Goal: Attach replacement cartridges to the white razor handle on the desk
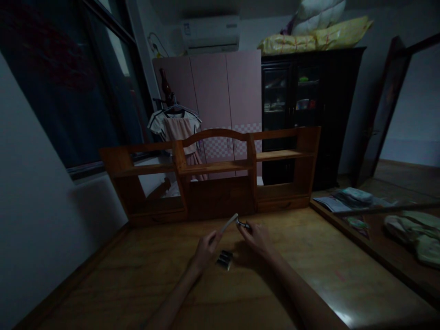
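Observation:
My left hand is closed around the lower end of a thin pale strip, which slants up to the right and bends slightly at its tip. In my right hand is a small dark-handled tool with a shiny metal head; the dim light hides its exact kind. The tool's head is close beside the strip's upper end, and I cannot tell whether they touch. Between my wrists, a small black item with light bands lies on the wooden tabletop.
A wooden shelf unit stands along the table's far edge. To the right, a lower surface holds papers and packets and a pale green cloth bundle. A white wall borders the left side.

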Demonstrator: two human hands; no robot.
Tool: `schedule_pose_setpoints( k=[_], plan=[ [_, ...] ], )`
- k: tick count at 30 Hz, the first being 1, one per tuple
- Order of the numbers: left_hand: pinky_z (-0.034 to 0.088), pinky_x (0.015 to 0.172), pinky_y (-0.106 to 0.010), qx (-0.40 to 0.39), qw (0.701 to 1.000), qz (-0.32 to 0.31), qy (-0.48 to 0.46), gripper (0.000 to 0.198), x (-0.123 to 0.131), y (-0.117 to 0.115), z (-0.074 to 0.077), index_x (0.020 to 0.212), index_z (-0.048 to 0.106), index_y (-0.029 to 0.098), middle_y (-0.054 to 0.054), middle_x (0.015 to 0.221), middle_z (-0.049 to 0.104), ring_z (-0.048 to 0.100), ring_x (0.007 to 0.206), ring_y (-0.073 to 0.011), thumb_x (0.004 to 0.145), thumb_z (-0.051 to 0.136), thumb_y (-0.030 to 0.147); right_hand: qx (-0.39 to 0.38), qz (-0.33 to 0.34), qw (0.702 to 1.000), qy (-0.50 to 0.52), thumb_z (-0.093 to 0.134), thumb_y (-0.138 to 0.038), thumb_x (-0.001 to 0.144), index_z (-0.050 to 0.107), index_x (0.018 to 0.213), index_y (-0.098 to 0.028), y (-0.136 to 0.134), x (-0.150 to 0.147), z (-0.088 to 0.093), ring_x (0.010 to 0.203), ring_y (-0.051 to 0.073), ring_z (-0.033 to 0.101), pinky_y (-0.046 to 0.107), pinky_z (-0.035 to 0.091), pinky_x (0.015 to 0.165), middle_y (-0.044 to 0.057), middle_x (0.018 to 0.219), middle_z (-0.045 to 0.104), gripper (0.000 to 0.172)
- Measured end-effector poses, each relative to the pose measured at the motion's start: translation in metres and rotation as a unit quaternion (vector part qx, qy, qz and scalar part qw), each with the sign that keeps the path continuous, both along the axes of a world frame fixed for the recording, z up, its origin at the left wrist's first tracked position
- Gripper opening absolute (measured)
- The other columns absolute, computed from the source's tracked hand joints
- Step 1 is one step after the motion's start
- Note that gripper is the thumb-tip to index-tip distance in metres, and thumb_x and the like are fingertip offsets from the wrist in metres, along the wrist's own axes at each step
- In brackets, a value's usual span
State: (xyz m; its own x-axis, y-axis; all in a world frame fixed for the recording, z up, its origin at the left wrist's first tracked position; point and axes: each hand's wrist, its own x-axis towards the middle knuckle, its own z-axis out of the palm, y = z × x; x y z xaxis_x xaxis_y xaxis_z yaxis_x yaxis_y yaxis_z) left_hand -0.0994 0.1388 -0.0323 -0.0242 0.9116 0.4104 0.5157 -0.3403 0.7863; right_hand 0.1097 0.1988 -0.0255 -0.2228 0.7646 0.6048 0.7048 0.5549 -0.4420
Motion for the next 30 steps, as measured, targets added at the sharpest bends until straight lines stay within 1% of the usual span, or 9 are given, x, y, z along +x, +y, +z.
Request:
schedule_pose_setpoints(
  k=[7, 13, 17, 22, 24, 27, 30],
  plan=[
    [0.031, 0.06, -0.022, -0.011, 1.0, 0.017, 0.0, 0.039, -0.0021, 0.0005, -0.0002, 0.072, 0.054, 0.015, 0.001, 0.067, 0.048, 0.042, 0.065, -0.0125, 0.09, 0.042, 0.048, -0.022, 0.002, 1.0, 0.013, 0.045, -0.05, 0.09, 0.066, 0.074, -0.019, 0.0016, 0.0025, 0.0009, 0.06, 0.016, 0.06, 0.024, 0.029, 0.054, 0.004, 0.066, 0.067, 0.04],
    [0.03, 0.058, -0.022, -0.023, 1.0, -0.018, 0.0, 0.04, 0.0018, -0.0055, 0.0045, 0.072, 0.053, 0.015, 0.002, 0.066, 0.045, 0.041, 0.064, -0.0123, 0.09, 0.041, 0.049, -0.012, -0.008, 1.0, 0.013, 0.045, -0.049, 0.09, 0.064, 0.072, -0.019, 0.0001, 0.0057, 0.0056, 0.056, 0.014, 0.058, 0.024, 0.028, 0.054, 0.004, 0.063, 0.066, 0.04],
    [0.031, 0.061, -0.023, -0.04, 0.999, -0.02, -0.006, 0.043, 0.0017, -0.0038, 0.0016, 0.075, 0.054, 0.015, 0.001, 0.069, 0.049, 0.043, 0.067, -0.0132, 0.09, 0.038, 0.052, -0.001, -0.013, 1.0, 0.012, 0.044, -0.048, 0.091, 0.063, 0.076, -0.019, 0.0, 0.0083, 0.0051, 0.058, 0.015, 0.059, 0.024, 0.029, 0.055, 0.004, 0.063, 0.065, 0.038],
    [0.03, 0.057, -0.022, -0.053, 0.998, -0.022, -0.029, 0.042, -0.0016, -0.0025, -0.0028, 0.072, 0.049, 0.017, 0.004, 0.064, 0.042, 0.038, 0.061, -0.011, 0.091, 0.036, 0.053, 0.0, -0.018, 1.0, 0.003, 0.043, -0.048, 0.091, 0.061, 0.076, -0.019, -0.0008, 0.0095, 0.0046, 0.059, 0.015, 0.06, 0.024, 0.028, 0.054, 0.004, 0.065, 0.066, 0.037],
    [0.03, 0.058, -0.022, -0.05, 0.998, -0.028, -0.021, 0.042, -0.0009, -0.0033, -0.0024, 0.072, 0.049, 0.017, 0.004, 0.065, 0.044, 0.039, 0.062, -0.0111, 0.091, 0.036, 0.052, 0.003, -0.018, 1.0, -0.003, 0.044, -0.047, 0.09, 0.061, 0.076, -0.02, -0.0015, 0.009, 0.0045, 0.057, 0.015, 0.06, 0.024, 0.027, 0.053, 0.003, 0.064, 0.066, 0.036],
    [0.032, 0.062, -0.022, -0.044, 0.999, -0.015, -0.002, 0.042, 0.0002, -0.0044, -0.0003, 0.074, 0.053, 0.016, 0.002, 0.069, 0.049, 0.044, 0.067, -0.0125, 0.091, 0.037, 0.051, 0.01, -0.013, 1.0, -0.002, 0.045, -0.046, 0.09, 0.061, 0.075, -0.019, -0.0022, 0.0086, 0.0047, 0.056, 0.015, 0.059, 0.024, 0.027, 0.053, 0.003, 0.063, 0.065, 0.034],
    [0.033, 0.062, -0.022, -0.043, 0.999, -0.003, -0.006, 0.042, -0.0004, -0.005, 0.0009, 0.075, 0.053, 0.016, 0.002, 0.069, 0.048, 0.043, 0.067, -0.0127, 0.09, 0.037, 0.052, 0.007, -0.005, 1.0, 0.003, 0.045, -0.046, 0.09, 0.061, 0.076, -0.019, -0.0022, 0.0095, 0.0053, 0.059, 0.016, 0.061, 0.024, 0.028, 0.055, 0.004, 0.064, 0.066, 0.034]
  ],
)
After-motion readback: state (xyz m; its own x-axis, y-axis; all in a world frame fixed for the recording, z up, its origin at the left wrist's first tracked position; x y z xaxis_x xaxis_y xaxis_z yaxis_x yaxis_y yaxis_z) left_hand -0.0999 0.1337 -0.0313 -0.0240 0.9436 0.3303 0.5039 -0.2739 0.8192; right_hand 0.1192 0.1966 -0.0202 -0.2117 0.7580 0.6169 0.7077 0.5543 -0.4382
